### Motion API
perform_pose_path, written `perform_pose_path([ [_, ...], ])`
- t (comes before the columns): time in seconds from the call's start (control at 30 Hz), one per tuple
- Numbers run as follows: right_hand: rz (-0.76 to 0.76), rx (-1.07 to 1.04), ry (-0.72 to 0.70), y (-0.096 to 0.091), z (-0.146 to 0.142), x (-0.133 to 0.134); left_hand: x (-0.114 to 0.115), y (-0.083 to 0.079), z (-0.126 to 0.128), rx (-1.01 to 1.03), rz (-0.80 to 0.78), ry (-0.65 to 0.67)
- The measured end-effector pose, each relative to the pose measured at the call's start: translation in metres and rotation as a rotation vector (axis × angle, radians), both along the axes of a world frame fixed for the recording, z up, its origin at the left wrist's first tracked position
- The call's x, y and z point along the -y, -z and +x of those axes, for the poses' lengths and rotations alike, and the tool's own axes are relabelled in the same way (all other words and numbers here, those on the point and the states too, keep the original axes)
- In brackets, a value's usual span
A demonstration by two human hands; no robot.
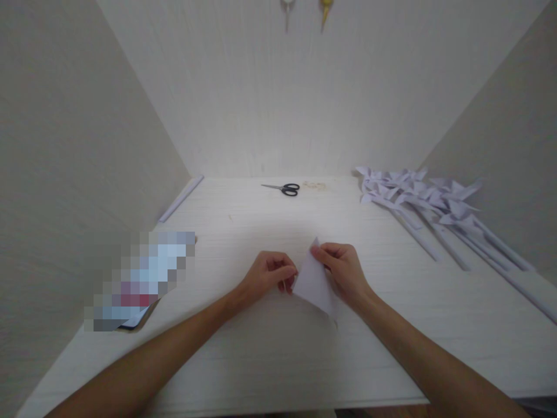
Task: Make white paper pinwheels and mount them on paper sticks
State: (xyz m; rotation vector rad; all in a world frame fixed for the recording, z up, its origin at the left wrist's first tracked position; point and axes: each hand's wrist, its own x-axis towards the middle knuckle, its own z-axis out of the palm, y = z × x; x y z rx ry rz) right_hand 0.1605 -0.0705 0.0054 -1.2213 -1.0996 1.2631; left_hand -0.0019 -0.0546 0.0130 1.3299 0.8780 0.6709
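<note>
A folded piece of white paper, roughly triangular, is held over the table between my hands. My right hand pinches it near its top point, thumb in front and the other fingers partly hidden behind. At the paper's left edge, my left hand has its thumb and fingertips pressed together on the sheet's side. Beyond the hands lies a pair of scissors with black handles, blades towards the left.
Several white paper pinwheels on rolled paper sticks are heaped at the right. A single paper stick lies along the left wall. A phone, mostly pixelated, leans at the left. White panels enclose the table.
</note>
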Motion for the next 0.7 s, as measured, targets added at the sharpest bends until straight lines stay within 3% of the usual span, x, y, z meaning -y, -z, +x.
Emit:
perform_pose_path([
  [0.1, 0.0, 0.051, -0.039, -0.002, -0.002, 0.002, -0.006, -0.008, 0.008, -0.036, 0.112, -0.127],
  [0.23, 0.031, 0.14, -0.087, -0.001, -0.005, 0.003, -0.009, -0.011, 0.028, -0.138, 0.211, -0.036],
  [0.3, 0.041, 0.184, -0.09, 0.001, -0.005, 0.002, -0.009, -0.009, 0.036, -0.216, 0.26, -0.057],
  [0.6, 0.085, 0.29, -0.099, -0.003, -0.009, -0.001, -0.009, -0.011, 0.039, -0.294, 0.468, -0.27],
  [0.7, 0.092, 0.33, -0.089, 0.0, -0.012, 0.0, -0.015, -0.013, 0.035, -0.279, 0.504, -0.438],
])
